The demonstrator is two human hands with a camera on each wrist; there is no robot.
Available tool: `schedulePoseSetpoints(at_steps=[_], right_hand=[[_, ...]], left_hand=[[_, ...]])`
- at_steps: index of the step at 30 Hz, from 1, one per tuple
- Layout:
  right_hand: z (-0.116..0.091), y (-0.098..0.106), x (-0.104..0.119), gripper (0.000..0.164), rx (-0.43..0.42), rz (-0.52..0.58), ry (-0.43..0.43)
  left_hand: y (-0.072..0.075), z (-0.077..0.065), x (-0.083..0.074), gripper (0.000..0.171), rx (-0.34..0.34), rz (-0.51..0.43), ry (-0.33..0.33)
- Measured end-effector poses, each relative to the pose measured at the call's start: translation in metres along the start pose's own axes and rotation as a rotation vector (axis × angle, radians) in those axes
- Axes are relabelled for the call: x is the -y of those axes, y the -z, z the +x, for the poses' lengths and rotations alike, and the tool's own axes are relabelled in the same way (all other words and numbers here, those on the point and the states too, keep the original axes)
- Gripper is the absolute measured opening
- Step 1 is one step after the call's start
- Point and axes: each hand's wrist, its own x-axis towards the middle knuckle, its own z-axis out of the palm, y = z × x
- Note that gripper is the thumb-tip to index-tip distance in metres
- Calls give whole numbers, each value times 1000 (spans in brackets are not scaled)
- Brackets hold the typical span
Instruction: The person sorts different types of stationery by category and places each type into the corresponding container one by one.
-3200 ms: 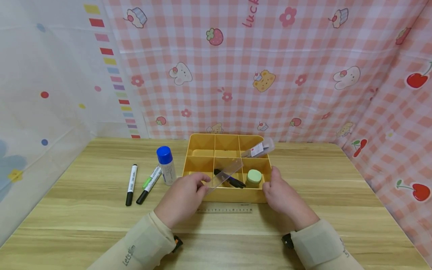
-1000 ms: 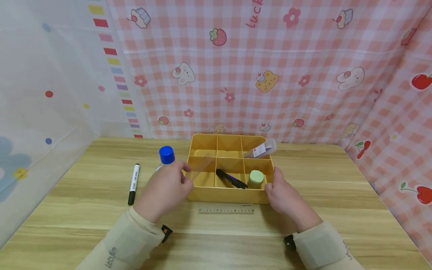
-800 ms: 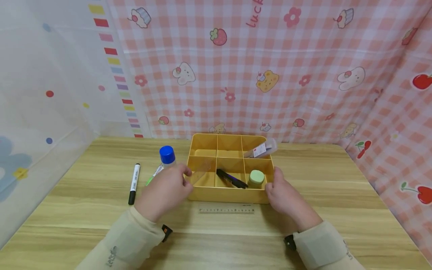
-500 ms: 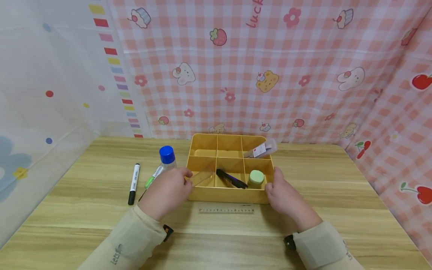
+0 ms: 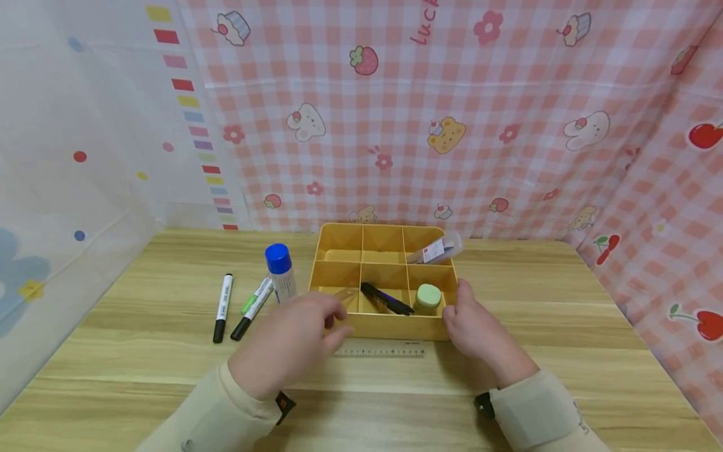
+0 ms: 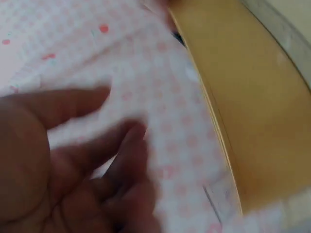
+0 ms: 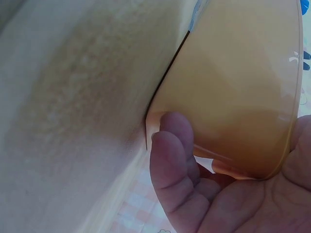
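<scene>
A yellow six-compartment desk organizer [image 5: 390, 328] stands on the table in the head view. My right hand [image 5: 480, 333] holds it at the right front corner; in the right wrist view, the curled fingers [image 7: 171, 165] wrap round its wall. Just before the front left corner is my left hand [image 5: 288, 342], thumb and fingers apart with nothing between them, blurred in the left wrist view. A clear flat plastic piece [image 5: 346, 294] lies in the front left compartment, its lower part hidden by the front wall. Black pens [image 5: 386, 299] fill the front middle one, beside a pale green-lidded little jar [image 5: 428, 296].
Left of the organizer stands a blue-capped glue stick [image 5: 280, 270]. A white marker [image 5: 223, 307], another marker [image 5: 254, 311] and a green item [image 5: 248, 304] lie beyond it. A clear ruler [image 5: 390, 352] lies before the organizer. A clear case [image 5: 440, 249] leans out at the back right.
My left hand first carried the clear plastic piece left and lowered it into the front left compartment, then let go and drew back toward me. The right hand has stayed on the organizer.
</scene>
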Motion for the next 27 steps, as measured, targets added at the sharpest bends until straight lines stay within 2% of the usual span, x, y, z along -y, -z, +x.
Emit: schedulePoseSetpoints(at_steps=[2, 4, 5, 8, 10, 16, 27], right_hand=[[0, 0, 0, 72, 9, 1, -4], [1, 0, 1, 72, 15, 6, -7], [1, -1, 1, 72, 18, 8, -9], [0, -1, 1, 73, 16, 10, -12], [0, -2, 1, 73, 16, 8, -14], [-1, -3, 1, 73, 15, 8, -17], [0, 1, 0, 72, 9, -7, -5]], left_hand=[[-8, -6, -4, 20, 116, -32, -76], [-20, -10, -4, 22, 199, 2, -141], [-27, -11, -3, 24, 219, 33, -160], [-44, -10, 1, 31, 218, 137, -182], [-52, -7, 5, 33, 198, 185, -163], [-65, 2, 14, 29, 208, 249, -116], [-70, 12, 15, 14, 153, 196, -82]])
